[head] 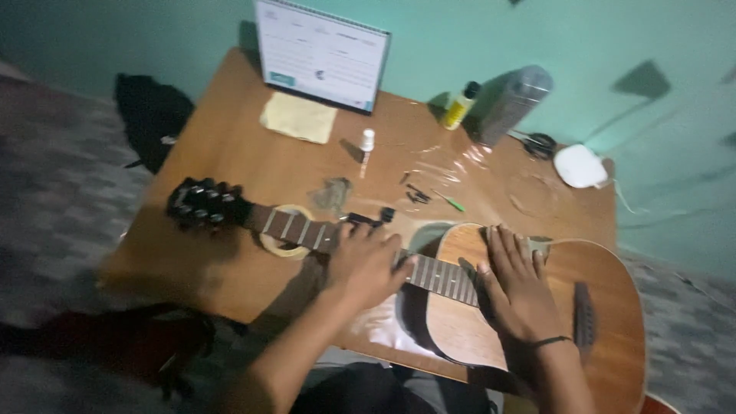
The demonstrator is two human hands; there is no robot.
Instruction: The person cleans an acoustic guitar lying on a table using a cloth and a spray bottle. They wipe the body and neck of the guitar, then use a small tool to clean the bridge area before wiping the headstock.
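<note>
1. A guitar (460, 307) lies flat across the wooden worktop (230, 153), head to the left
2. The left hand (366, 261) wraps over the neck (307, 232), grasping it
3. The right hand (517, 287) rests flat, fingers spread, on the body by the soundhole
4. Tape roll (280, 247) sits under the neck; a yellow bottle (460, 106), scissors (540, 143) and calendar (322, 54) stand behind

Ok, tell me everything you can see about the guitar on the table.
The acoustic guitar lies face up across the wooden table, dark headstock to the left, brown wooden body lower right, overhanging the table's near edge. Its neck rests on a tape roll. The left hand presses the fretboard; the right hand lies flat over the soundhole. A dark bridge shows. Strings are too blurred to tell.
</note>
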